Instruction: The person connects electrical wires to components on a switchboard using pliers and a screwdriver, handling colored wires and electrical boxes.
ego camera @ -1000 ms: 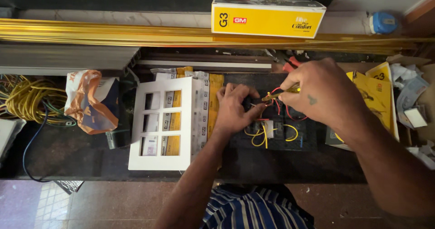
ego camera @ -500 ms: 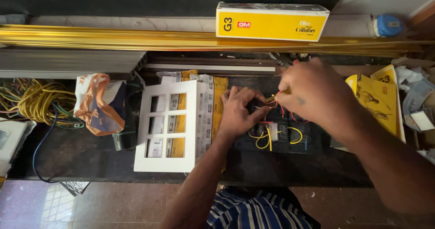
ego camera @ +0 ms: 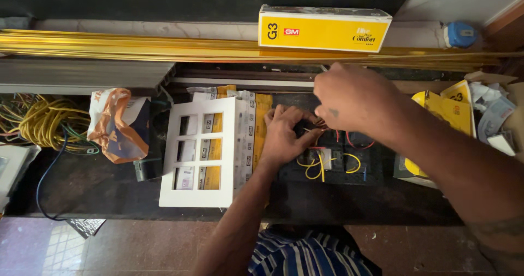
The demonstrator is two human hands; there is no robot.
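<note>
While pressed on the dark block of switch modules with short yellow and red wires (ego camera: 333, 161), left hand (ego camera: 285, 137) lying with fingers curled, grip closed over the block's left end. Right hand (ego camera: 355, 98) just above that block, fingertips pinched together on a thin red wire (ego camera: 319, 125) at its top edge; whether a tool sits in that grip, cannot tell. Block itself flat on the dark stone tabletop (ego camera: 98, 186), near the front edge. Just left of the block, touching the left wrist side: white plastic six-window switch plate (ego camera: 199, 153), lying over yellow-and-white cartons (ego camera: 254, 117). Further left of the block: orange-and-white plastic bag (ego camera: 117, 126), then a coil of yellow cable (ego camera: 33, 123). Behind the block: long gold metal strips (ego camera: 136, 49) and a yellow cardboard box (ego camera: 322, 29). Right of the block: crumpled yellow packets (ego camera: 450, 109).
</note>
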